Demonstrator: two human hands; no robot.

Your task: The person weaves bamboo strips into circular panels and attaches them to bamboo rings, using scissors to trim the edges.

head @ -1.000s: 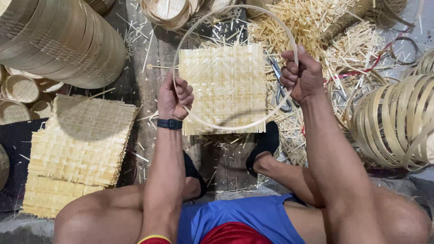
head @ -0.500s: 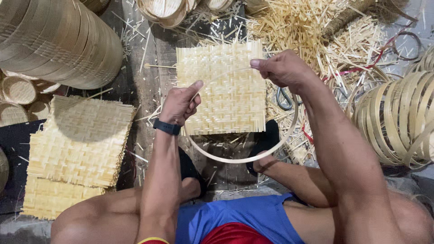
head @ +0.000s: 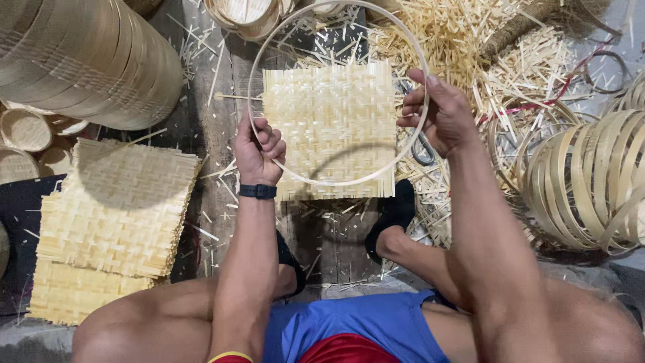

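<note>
Left hand [head: 259, 151]: fingers curled closed around the left arc of a thin bamboo hoop [head: 336, 181]; a dark band sits on that wrist. Right hand [head: 440, 114]: closed on the right arc of the same hoop, thumb on top, fingers wrapped beneath. Hoop is held above the floor, roughly level with the camera plane, and frames a square woven bamboo mat [head: 329, 128] lying flat on dark floor planks [head: 222, 195] below it. The hoop's shadow falls as a curved band across the mat's lower half. Mat's lower edge sits just above a black shoe [head: 393, 215] on the person's right foot.

Surroundings: stack of similar woven mats [head: 114, 215] to the left, well apart from the hoop. Large roll of bamboo strip [head: 87, 60] at upper left. Loose bamboo splints [head: 470, 40] piled at upper right. Bundle of bamboo rings [head: 591, 181] at right edge. Scissors [head: 420, 144] partly hidden behind the right hand.
</note>
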